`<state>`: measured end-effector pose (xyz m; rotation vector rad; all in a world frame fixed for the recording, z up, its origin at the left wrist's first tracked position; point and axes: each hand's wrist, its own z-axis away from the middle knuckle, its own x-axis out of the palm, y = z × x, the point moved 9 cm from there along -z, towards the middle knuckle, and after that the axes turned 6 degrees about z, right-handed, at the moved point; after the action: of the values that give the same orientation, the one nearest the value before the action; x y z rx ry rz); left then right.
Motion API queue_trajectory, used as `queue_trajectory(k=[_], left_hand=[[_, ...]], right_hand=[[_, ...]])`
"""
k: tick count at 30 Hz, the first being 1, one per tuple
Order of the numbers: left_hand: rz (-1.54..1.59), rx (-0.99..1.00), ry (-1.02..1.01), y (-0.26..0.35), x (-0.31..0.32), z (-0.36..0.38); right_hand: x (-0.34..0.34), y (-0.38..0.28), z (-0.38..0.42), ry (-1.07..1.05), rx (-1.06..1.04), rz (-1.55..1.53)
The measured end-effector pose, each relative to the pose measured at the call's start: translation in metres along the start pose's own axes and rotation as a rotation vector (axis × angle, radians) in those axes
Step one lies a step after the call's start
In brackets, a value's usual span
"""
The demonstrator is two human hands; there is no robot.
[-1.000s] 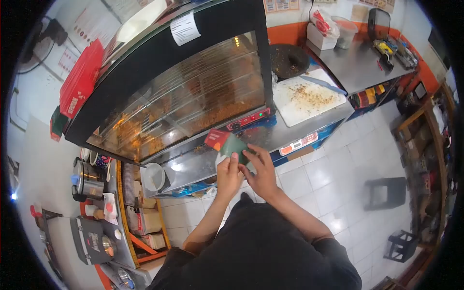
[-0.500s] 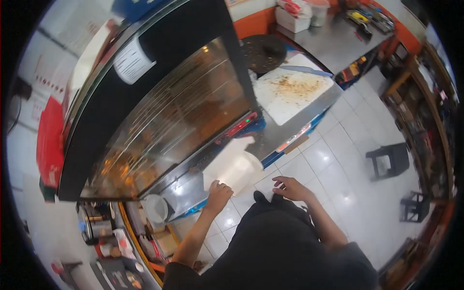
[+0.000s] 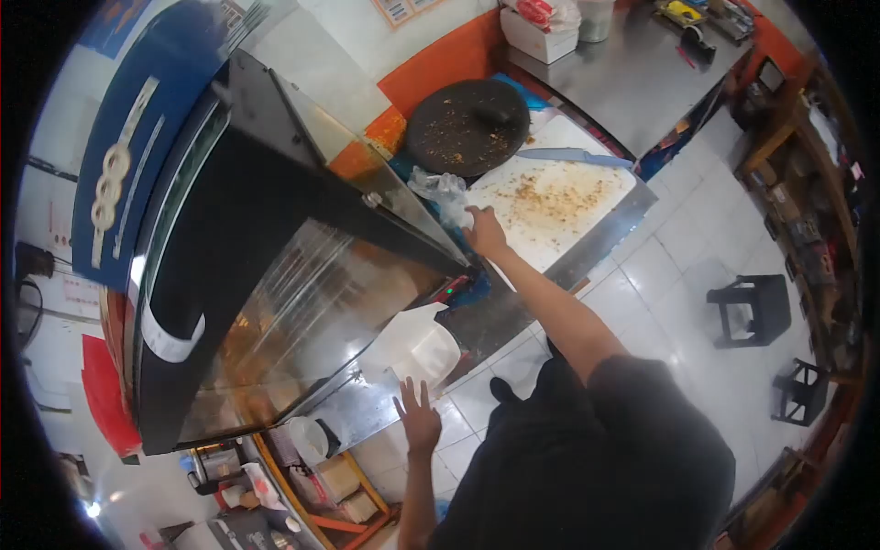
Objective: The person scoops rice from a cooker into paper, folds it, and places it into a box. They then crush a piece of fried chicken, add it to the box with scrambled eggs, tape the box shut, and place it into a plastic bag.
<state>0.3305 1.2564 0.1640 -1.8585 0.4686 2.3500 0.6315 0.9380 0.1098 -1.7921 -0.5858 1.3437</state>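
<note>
An opened white takeaway box (image 3: 417, 346) rests on the metal ledge in front of the glass display cabinet. My left hand (image 3: 419, 423) is at the box's near edge, fingers spread and stretched, not gripping it. Stretched forward, my right hand (image 3: 486, 236) is at the lower right edge of a crumpled clear plastic bag (image 3: 442, 192), its fingers bunched against the plastic. Right beside that hand lies a white cutting board (image 3: 573, 206) strewn with brown crumbs. A long knife (image 3: 577, 157) lies across the board's far side.
The glass-fronted cabinet (image 3: 302, 312) stands at left, with a dark round block (image 3: 467, 128) behind the board. A white bucket (image 3: 307, 438) sits at the ledge's near end. Black stools (image 3: 752, 312) stand on the tiled floor at right. A steel counter (image 3: 632, 73) is at the back.
My left hand has let go of the box, which now sits on the ledge. My right hand has reached forward from near my body to the plastic bag. The view has shifted.
</note>
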Motion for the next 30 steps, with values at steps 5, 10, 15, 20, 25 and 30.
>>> queue_trajectory(k=[5,10,15,20,25,30], left_hand=[[0.231,-0.217,0.105,0.036,-0.024,-0.001],[0.449,-0.194,0.225,0.077,-0.048,-0.018],[0.703,-0.125,0.291,0.119,-0.087,-0.072],[0.916,-0.133,0.576,0.152,-0.148,-0.137],[1.015,-0.041,0.572,0.170,-0.151,-0.164],[1.048,0.013,0.550,0.182,-0.147,-0.171]], right_hand=[[0.044,-0.009,-0.056,-0.007,-0.229,0.558],[0.017,-0.002,-0.061,-0.005,-0.250,0.178],[-0.045,-0.014,-0.015,-0.424,0.119,-0.704],[-0.122,-0.074,0.084,-0.774,0.018,-0.767],[-0.170,-0.088,0.121,-0.832,0.020,-0.772],[-0.201,-0.076,0.118,-0.694,0.060,-0.665]])
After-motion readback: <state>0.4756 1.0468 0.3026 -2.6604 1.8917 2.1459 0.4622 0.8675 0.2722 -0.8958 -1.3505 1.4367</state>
